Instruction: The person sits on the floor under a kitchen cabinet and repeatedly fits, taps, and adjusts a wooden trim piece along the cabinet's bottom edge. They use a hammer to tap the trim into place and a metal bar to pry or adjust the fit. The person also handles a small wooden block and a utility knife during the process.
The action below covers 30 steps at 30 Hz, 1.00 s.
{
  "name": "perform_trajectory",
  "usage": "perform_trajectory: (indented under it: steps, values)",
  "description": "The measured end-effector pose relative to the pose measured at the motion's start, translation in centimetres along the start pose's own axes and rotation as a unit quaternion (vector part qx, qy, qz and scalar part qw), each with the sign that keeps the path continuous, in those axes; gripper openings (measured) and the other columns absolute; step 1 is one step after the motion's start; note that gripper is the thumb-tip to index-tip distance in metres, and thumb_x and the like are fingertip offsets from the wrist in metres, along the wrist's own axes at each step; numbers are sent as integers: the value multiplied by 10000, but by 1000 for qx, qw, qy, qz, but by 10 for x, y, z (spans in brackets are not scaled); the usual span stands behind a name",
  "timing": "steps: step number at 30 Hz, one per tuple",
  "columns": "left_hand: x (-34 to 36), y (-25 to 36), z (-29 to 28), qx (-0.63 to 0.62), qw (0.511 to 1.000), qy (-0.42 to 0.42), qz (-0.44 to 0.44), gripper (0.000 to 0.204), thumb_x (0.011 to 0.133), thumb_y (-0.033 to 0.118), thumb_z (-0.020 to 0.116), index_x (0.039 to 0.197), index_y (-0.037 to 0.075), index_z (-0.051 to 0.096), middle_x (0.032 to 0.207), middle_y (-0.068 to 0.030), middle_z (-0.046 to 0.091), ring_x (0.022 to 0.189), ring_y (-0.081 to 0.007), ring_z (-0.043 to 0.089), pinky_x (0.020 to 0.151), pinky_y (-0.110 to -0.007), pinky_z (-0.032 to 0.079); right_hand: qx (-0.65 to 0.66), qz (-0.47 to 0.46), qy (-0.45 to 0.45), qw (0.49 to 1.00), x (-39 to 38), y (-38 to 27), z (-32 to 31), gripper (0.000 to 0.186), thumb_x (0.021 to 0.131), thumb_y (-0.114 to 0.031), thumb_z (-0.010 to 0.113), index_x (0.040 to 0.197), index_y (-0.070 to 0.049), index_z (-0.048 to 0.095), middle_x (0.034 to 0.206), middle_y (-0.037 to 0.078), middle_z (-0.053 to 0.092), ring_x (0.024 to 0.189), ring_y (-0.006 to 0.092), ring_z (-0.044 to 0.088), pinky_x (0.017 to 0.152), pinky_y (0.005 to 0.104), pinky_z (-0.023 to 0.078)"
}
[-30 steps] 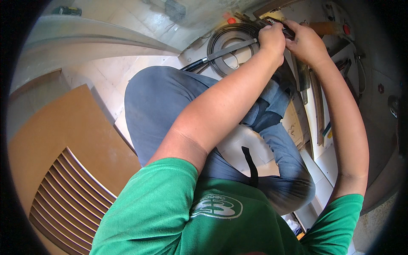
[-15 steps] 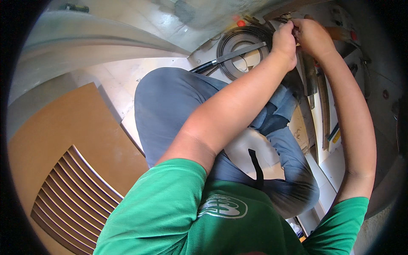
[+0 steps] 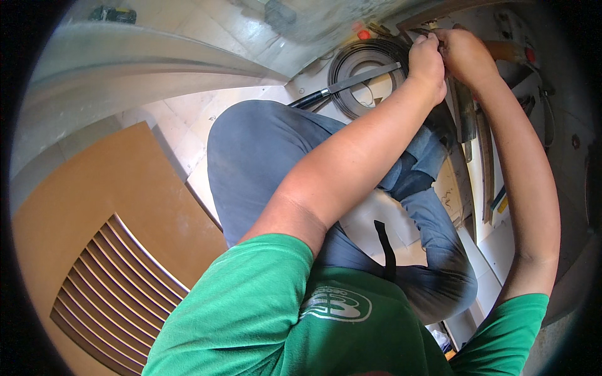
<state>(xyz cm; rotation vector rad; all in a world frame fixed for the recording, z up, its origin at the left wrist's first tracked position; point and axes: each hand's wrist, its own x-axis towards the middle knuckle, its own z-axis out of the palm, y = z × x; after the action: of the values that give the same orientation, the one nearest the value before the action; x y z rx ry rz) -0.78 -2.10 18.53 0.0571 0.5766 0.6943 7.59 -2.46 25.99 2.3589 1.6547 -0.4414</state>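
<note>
My left hand [image 3: 426, 59] and my right hand [image 3: 463, 53] are stretched out in front of me at the upper right, knuckles almost touching. The fingers of both are pinched on a small dark piece between them, mostly hidden by the fingers. Just left of my left hand lies a coil of black band [image 3: 343, 66] on the pale tiled floor. A flat metal bar [image 3: 367, 76] with a black handle [image 3: 307, 100] lies across the coil. My knees in blue jeans [image 3: 263, 150] are folded under my forearms.
A brown board with curved slats [image 3: 113, 207] lies on the floor at the left. Long wooden strips [image 3: 483, 144] and an orange-handled tool [image 3: 505, 51] lie at the right, beside a pale panel [image 3: 495, 244]. A dark tool [image 3: 113, 14] sits at the far top left.
Both hands have stayed together by the coil, shifting a little up and to the right in view. The fingers have closed more tightly over the small dark piece.
</note>
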Motion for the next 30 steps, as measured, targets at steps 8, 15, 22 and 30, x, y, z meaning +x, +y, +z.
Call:
perform_trajectory:
  steps: [8, 15, 22, 30]
  values:
    - [5, -1, -2, -22, 1000, 0, 7, 190, 1036, 210, 476, 1090, 83, 607, 1108, -65, 641, 1029, -219, 594, 914, -425, 476, 6, -7, 27, 1000, 1, -1, 3, 301, 912, -142, 563, 1162, -74, 717, 1073, 270, 682, 989, 446, 664, 879, 496, 525]
    - [6, 0, -1, -31, 999, 7, -7, 191, 1043, 204, 474, 1069, 63, 601, 1086, -80, 638, 1018, -229, 592, 923, -430, 473, 3, -5, 43, 999, 0, 0, 4, 306, 905, -144, 578, 1170, -71, 712, 1040, 273, 683, 979, 454, 659, 876, 497, 526]
    - [3, -2, -1, 7, 1000, 1, 10, 207, 1057, 219, 468, 1062, 57, 598, 1072, -83, 625, 997, -216, 572, 913, -422, 467, 1, -4, 34, 999, -1, 8, 8, 313, 908, -164, 590, 1180, -72, 714, 1044, 280, 684, 981, 451, 658, 869, 497, 524]
    - [-1, -1, 2, 12, 1000, 23, 13, 194, 1055, 213, 474, 1046, 64, 597, 1064, -76, 619, 983, -198, 546, 915, -362, 430, 12, 8, 33, 999, -3, 4, 9, 338, 907, -156, 597, 1219, -86, 706, 1077, 285, 673, 1017, 446, 649, 878, 494, 520]
